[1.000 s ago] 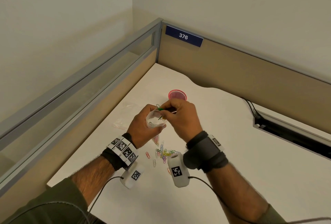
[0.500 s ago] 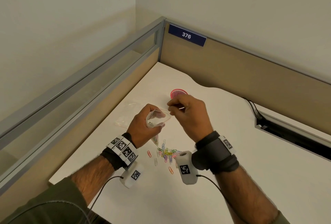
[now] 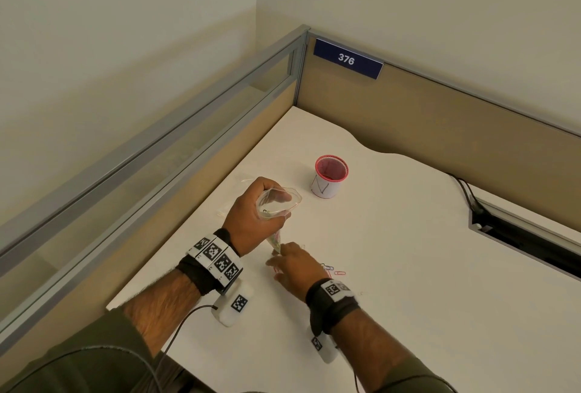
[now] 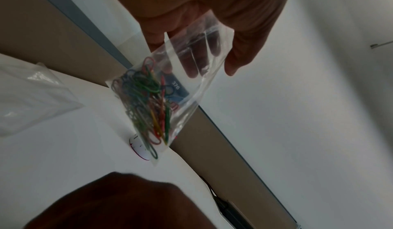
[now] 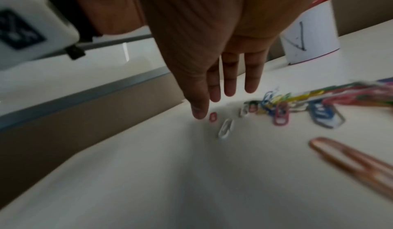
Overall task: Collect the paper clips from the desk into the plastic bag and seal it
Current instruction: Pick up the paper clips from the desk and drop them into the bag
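Observation:
My left hand point(image 3: 251, 216) grips a small clear plastic bag point(image 3: 278, 204) above the desk, its mouth held open and facing up. In the left wrist view the bag point(image 4: 180, 84) hangs from my fingers with several coloured paper clips point(image 4: 146, 101) inside. My right hand point(image 3: 294, 265) reaches down to the white desk point(image 3: 408, 267) with straight fingers, holding nothing. In the right wrist view its fingertips point(image 5: 199, 111) are just left of a small red clip point(image 5: 213, 117) and a white clip point(image 5: 226, 128). A heap of coloured clips point(image 5: 297, 103) lies to the right, partly hidden under my hand in the head view.
A red-rimmed cup with a white paper label point(image 3: 328, 177) stands behind the hands. A spare clear bag point(image 3: 232, 191) lies flat on the desk at the left. Partition walls close the left and back sides. A cable slot point(image 3: 528, 235) with a black cable is at the right.
My right hand left the mouth of the bag and dropped down to the loose clips on the desk. The left hand still holds the bag open in about the same place.

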A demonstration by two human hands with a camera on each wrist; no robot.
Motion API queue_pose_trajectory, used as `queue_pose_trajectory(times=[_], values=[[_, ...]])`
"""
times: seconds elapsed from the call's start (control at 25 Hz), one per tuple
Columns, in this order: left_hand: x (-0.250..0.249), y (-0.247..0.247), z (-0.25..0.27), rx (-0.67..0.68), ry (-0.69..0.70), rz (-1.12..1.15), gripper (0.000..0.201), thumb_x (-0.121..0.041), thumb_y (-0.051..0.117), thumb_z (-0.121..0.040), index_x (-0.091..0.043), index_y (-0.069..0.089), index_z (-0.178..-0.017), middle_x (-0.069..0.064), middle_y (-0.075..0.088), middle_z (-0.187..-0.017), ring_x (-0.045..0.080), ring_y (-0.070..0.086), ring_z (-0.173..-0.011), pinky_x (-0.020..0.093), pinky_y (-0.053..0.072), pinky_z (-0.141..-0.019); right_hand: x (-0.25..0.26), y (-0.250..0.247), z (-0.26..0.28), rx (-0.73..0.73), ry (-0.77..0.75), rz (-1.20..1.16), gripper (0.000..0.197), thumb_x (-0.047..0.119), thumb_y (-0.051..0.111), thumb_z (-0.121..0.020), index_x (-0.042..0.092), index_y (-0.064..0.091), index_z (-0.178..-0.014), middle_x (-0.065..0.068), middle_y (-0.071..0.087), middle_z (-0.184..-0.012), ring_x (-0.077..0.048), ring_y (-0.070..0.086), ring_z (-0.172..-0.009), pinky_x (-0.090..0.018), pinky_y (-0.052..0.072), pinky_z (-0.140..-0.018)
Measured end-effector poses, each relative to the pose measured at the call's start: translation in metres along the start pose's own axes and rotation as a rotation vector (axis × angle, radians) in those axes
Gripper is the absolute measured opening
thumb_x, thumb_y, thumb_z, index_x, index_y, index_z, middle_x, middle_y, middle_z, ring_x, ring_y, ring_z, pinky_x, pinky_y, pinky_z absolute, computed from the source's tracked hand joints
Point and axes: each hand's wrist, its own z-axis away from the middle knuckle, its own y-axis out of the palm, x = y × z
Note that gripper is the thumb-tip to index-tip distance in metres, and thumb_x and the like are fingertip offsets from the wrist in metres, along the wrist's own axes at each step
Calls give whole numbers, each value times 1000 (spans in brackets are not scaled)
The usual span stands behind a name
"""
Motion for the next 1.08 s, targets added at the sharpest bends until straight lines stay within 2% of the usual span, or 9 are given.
queue_pose_trajectory(times=[0.08, 0.2, 0.36, 0.48, 0.6, 0.72, 0.88, 1.0, 1.08], values=[[0, -1, -1, -8, 3, 4, 44, -21, 77, -74, -18, 56, -112, -3, 71, -110, 16, 66, -113, 43, 52, -103, -1, 11, -3, 30, -52, 101, 24, 12, 59, -88, 13, 63, -112, -11, 58, -114, -32, 50, -107, -44, 48, -85], [-1, -2, -3, -28, 3, 3, 41, -13, 78, -76, -16, 56, -111, -6, 71, -108, 13, 66, -112, 39, 52, -103, -22, 9, 5, -3, 46, 118, 15, 13, 52, -91, 11, 61, -103, -11, 57, -104, -31, 53, -97, -37, 46, -77], [-2, 0, -5, -30, 0, 10, 40, -5, 78, -79, -13, 56, -112, -5, 71, -108, 12, 66, -111, 34, 51, -103, -59, -13, 31, -56, 190, 27, 19, 12, 50, -91, 14, 64, -104, -6, 59, -107, -25, 53, -103, -34, 48, -82], [-3, 3, -4, -27, 4, 8, 39, -2, 77, -80, -12, 55, -112, -5, 70, -107, 12, 66, -110, 32, 51, -102, -80, -18, 53, -145, 465, -111, 27, 12, 49, -93, 17, 62, -115, -4, 57, -115, -21, 53, -110, -34, 49, -90], [-4, 7, -4, -9, 4, 9, 40, -3, 77, -81, -15, 55, -111, -5, 70, -109, 12, 66, -111, 33, 51, -102, -78, -6, 63, -82, 621, -116, 24, 15, 46, -94, 11, 59, -114, -9, 54, -116, -27, 55, -107, -36, 50, -90], [-4, 10, -3, 5, -3, 19, 41, -5, 77, -80, -21, 54, -110, -3, 71, -110, 12, 66, -113, 36, 51, -104, -60, 5, 56, -68, 569, -151, 23, 18, 46, -95, 8, 61, -110, -12, 55, -115, -29, 57, -104, -36, 51, -88], [-5, 13, -3, 18, 6, 15, 40, -9, 77, -79, -20, 54, -111, -4, 71, -111, 13, 65, -113, 38, 51, -105, -57, -6, 46, -132, 542, -208, 31, 11, 50, -93, 12, 59, -123, -8, 55, -121, -27, 57, -112, -34, 49, -94], [-6, 11, -3, 10, 11, 15, 40, -6, 77, -80, -18, 55, -111, -4, 70, -111, 13, 65, -113, 39, 51, -105, -58, -6, 42, -75, 403, -173, 48, 7, 56, -89, 18, 49, -135, -4, 47, -134, -24, 44, -124, -35, 45, -102], [-7, 11, -2, 8, 18, 13, 41, -4, 77, -80, -20, 54, -110, -3, 70, -111, 14, 66, -113, 39, 51, -105, -55, 0, 44, -35, 308, -93, 47, 13, 60, -89, 19, 49, -134, -4, 46, -135, -25, 43, -124, -36, 44, -103]])
